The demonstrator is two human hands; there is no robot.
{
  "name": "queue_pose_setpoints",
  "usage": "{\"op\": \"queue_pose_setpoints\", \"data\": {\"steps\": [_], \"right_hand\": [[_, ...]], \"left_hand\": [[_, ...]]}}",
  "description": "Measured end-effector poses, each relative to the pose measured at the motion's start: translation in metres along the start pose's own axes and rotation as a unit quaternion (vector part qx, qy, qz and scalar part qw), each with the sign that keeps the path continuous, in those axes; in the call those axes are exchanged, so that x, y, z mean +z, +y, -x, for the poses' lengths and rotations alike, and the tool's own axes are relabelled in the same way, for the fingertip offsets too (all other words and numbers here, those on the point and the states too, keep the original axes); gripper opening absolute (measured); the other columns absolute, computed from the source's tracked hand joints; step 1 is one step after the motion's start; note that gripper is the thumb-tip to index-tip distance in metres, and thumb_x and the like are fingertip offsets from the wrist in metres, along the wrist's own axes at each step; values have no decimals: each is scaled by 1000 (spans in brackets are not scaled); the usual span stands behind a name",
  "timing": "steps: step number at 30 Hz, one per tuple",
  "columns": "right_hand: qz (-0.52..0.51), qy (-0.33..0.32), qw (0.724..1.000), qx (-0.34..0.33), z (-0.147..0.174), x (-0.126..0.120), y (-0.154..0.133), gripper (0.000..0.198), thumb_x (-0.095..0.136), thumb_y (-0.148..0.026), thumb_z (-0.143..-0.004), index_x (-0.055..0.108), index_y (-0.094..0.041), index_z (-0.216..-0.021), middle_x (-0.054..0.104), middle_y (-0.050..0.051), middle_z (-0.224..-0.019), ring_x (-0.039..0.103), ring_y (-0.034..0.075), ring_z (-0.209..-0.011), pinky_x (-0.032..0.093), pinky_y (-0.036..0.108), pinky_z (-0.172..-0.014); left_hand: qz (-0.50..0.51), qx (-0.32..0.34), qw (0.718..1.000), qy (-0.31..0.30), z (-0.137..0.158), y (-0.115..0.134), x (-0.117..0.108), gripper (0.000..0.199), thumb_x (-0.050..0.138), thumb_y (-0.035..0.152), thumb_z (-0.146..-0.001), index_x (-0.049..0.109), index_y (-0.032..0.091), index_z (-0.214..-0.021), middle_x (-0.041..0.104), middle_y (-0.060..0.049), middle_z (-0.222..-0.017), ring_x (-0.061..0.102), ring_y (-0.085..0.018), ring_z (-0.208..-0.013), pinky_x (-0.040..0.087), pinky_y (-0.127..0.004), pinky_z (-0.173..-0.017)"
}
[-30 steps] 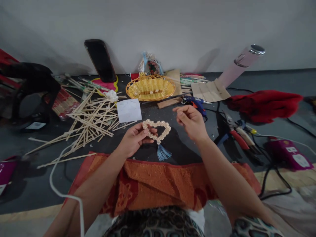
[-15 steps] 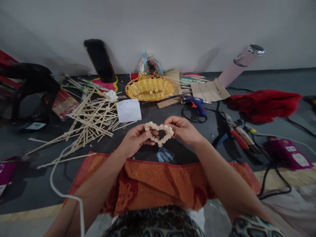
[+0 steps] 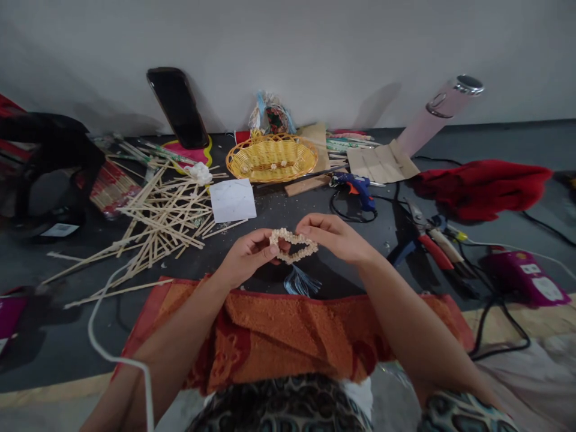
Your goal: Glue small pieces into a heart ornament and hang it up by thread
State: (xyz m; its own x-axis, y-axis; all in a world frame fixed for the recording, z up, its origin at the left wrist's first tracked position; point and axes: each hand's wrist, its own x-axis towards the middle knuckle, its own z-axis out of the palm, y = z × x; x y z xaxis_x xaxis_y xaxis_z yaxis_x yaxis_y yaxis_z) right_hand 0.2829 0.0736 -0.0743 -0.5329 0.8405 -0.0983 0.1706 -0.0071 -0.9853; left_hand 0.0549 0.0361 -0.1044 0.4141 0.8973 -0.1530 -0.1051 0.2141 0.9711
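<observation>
A cream, knobbly heart-shaped ornament [image 3: 292, 257] is held above the dark table, tilted so that its outline looks flattened. A blue tassel [image 3: 300, 281] hangs from its lower point. My left hand [image 3: 252, 255] pinches the ornament's left side, thumb in front and fingers behind it. On the upper right edge, my right hand [image 3: 330, 237] closes its thumb and fingertips round the rim. Below both forearms lies an orange towel [image 3: 297, 336] along the front of the table.
Loose wooden sticks [image 3: 162, 210] lie left, beside a white paper piece [image 3: 233, 200]. A yellow woven basket [image 3: 272, 159] stands at the back. To the right are a blue glue gun [image 3: 355, 187], pliers [image 3: 434, 246], a red cloth [image 3: 486, 186] and a pink flask [image 3: 434, 117]. A phone [image 3: 177, 108] leans against the wall.
The heart ornament has tipped, so its opening looks narrower than before. My right hand has shifted a little along its upper edge, and the tassel has swung slightly right.
</observation>
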Motion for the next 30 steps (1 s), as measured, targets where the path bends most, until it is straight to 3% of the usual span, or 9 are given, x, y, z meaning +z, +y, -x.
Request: {"op": "queue_pose_setpoints", "data": {"steps": [6, 14, 20, 24, 30], "right_hand": [[49, 11, 999, 20, -1, 4, 2, 11, 59, -29, -84, 63, -19, -85, 54, -4, -70, 42, 9, -59, 31, 23, -53], [109, 27, 993, 47, -3, 3, 7, 11, 54, -25, -81, 62, -18, -77, 51, -4, -65, 41, 9, -60, 30, 24, -54], [6, 23, 997, 78, -5, -1, 12, 20, 58, -36, -83, 60, -17, -77, 50, -4, -65, 42, 9, -58, 31, 24, -55], [-30, 90, 994, 55, -8, -11, 16, 30, 64, -45, -81, 56, -18, -72, 49, -4, -61, 43, 9, -56, 34, 24, -54], [-154, 171, 971, 61, -11, -29, 21, 37, 65, -46, -81, 44, -20, -65, 44, -4, -58, 40, 8, -50, 29, 22, -47]], "left_hand": [[-13, -9, 1000, -4, -1, 1, 3, 32, 71, 37, -81, 68, 18, -106, 72, -7, -100, 67, -20, -89, 56, -29, -73], [-45, -5, 999, 15, 0, 0, 9, 30, 73, 35, -78, 71, 18, -103, 73, -6, -96, 66, -16, -83, 52, -25, -73], [-35, -10, 999, 20, 1, 4, 11, 31, 74, 34, -78, 71, 16, -103, 74, -6, -95, 67, -15, -80, 53, -24, -74], [34, -13, 999, 33, 0, 1, 8, 32, 73, 36, -79, 68, 15, -103, 73, -7, -98, 68, -19, -88, 58, -28, -73], [152, -14, 984, 88, -6, -3, -2, 31, 73, 33, -80, 61, 16, -103, 70, -6, -99, 71, -20, -90, 61, -26, -70]]}}
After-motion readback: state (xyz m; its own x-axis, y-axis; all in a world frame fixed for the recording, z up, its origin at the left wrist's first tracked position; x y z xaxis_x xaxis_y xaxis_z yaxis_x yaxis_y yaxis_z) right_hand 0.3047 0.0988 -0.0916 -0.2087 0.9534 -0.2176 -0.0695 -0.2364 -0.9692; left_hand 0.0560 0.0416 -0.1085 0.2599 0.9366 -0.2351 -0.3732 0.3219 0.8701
